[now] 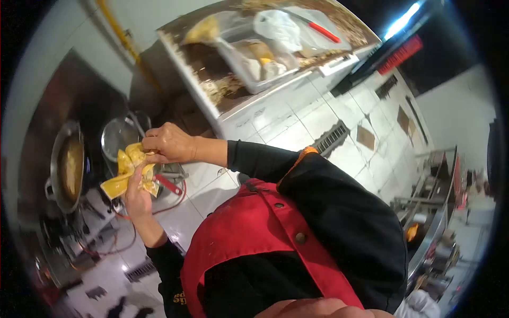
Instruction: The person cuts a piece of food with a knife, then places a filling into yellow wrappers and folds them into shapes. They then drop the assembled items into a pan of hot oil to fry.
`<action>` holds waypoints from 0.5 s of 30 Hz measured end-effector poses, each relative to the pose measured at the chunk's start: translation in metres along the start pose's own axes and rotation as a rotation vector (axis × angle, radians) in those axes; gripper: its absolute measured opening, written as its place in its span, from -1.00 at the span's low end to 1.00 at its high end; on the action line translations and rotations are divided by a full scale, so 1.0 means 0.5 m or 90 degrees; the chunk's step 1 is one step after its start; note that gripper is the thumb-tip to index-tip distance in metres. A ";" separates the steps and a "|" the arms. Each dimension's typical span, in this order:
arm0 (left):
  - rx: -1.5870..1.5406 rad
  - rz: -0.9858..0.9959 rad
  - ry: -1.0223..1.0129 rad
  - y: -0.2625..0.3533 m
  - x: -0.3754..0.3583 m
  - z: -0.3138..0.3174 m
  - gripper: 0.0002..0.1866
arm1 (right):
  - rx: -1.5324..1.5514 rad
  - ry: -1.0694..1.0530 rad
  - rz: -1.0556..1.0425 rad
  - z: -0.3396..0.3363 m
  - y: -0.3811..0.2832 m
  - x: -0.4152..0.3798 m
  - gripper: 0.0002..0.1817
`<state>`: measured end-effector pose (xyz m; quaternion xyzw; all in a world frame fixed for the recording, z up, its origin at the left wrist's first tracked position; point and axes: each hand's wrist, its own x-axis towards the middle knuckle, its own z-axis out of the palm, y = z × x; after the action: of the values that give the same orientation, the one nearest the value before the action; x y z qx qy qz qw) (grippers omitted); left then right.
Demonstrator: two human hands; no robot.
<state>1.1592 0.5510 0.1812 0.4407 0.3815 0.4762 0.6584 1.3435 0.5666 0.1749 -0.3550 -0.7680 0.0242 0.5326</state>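
Observation:
Both hands are out to the left, together on a crumpled yellow sheet with pale marks; whether it is cloth or wrapping I cannot tell. My right hand pinches its upper edge with bent fingers. From below, my left hand grips it with the thumb laid across the front and the other fingers hidden behind. A red handle shows just beside the sheet. Behind the hands is a metal pan or strainer with a long handle.
A large wok with brownish liquid and pale food stands on the stove at left. On a counter at the top are a clear plastic tub, a white plastic bag and a red-handled tool. A hose runs low beside the stove.

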 end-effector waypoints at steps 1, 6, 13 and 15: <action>0.006 0.009 -0.056 0.008 0.016 0.018 -0.63 | 0.061 0.033 0.022 -0.015 0.015 -0.002 -0.71; 0.022 -0.031 -0.225 0.006 0.086 0.052 -0.57 | 0.242 0.078 0.222 -0.094 0.042 -0.008 -0.59; 0.019 0.040 -0.229 0.002 0.141 0.166 -0.54 | 0.124 0.136 0.218 -0.185 0.040 -0.016 -0.39; 0.006 0.056 -0.256 -0.014 0.152 0.178 -0.55 | 0.116 0.111 0.229 -0.190 0.056 -0.023 -0.40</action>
<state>1.2629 0.6038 0.1970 0.5462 0.2248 0.4054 0.6977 1.4395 0.5483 0.1951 -0.4375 -0.6377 0.1571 0.6142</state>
